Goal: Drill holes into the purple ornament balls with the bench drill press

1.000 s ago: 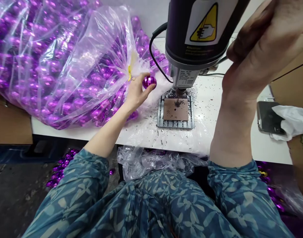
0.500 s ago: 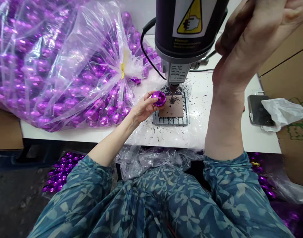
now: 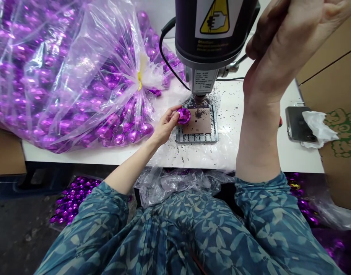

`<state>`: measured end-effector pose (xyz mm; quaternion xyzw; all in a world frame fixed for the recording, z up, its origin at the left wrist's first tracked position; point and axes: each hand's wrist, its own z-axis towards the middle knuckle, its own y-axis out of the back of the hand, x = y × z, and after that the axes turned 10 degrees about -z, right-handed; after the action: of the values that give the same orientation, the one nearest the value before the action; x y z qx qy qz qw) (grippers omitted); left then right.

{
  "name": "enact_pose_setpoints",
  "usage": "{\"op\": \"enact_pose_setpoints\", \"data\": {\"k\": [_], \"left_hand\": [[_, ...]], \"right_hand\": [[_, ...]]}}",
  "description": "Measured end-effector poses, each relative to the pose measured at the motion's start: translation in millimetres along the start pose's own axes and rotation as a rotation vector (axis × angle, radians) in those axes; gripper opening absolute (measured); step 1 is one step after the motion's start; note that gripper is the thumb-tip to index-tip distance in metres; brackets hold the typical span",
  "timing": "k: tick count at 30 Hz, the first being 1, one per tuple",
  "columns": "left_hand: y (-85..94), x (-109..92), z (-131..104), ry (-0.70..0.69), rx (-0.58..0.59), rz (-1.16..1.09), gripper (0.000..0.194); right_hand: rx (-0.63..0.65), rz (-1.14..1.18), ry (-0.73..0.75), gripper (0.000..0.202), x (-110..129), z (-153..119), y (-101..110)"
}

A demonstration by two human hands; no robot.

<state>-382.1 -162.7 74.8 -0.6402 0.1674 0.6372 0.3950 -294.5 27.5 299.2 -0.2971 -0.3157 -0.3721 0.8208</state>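
Note:
Between the thumb and fingers of my left hand (image 3: pixel 165 124) is a shiny purple faceted ball (image 3: pixel 184 115). It is at the left edge of a brown square board (image 3: pixel 202 124), which has a small dark hole and lies on the slotted metal base (image 3: pixel 197 139) of a drill press. The press head (image 3: pixel 214 46) hangs over the board, its chuck (image 3: pixel 199 99) just behind the ball. Up at the right, my right hand (image 3: pixel 281 42) is closed around the end of the drill press lever (image 3: pixel 241 60); the fingers are partly out of frame.
A large clear bag (image 3: pixel 63 76) of purple faceted balls fills the table's left side, tied with a yellow tie (image 3: pixel 139 80). Dark shavings litter the white tabletop (image 3: pixel 227 152). A phone (image 3: pixel 298 123) and crumpled tissue (image 3: pixel 319 128) lie right, beside a cardboard box (image 3: pixel 342 172).
The ball has turned in my left fingers and sits slightly further left and lower in view. My right hand stays on the lever. The whole view has shifted a little.

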Motion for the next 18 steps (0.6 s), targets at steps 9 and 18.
{"op": "enact_pose_setpoints", "data": {"k": [9,18], "left_hand": [[-2.4,22.3,6.9,-0.079,-0.038,0.171,0.050],[-13.2,31.2,16.7,-0.224,-0.084,0.479,0.056]], "right_hand": [[0.029,-0.039,-0.041,0.047,5.5,-2.0,-1.1],[-0.015,-0.018,-0.106,0.053,5.6,0.0,-2.0]]}}
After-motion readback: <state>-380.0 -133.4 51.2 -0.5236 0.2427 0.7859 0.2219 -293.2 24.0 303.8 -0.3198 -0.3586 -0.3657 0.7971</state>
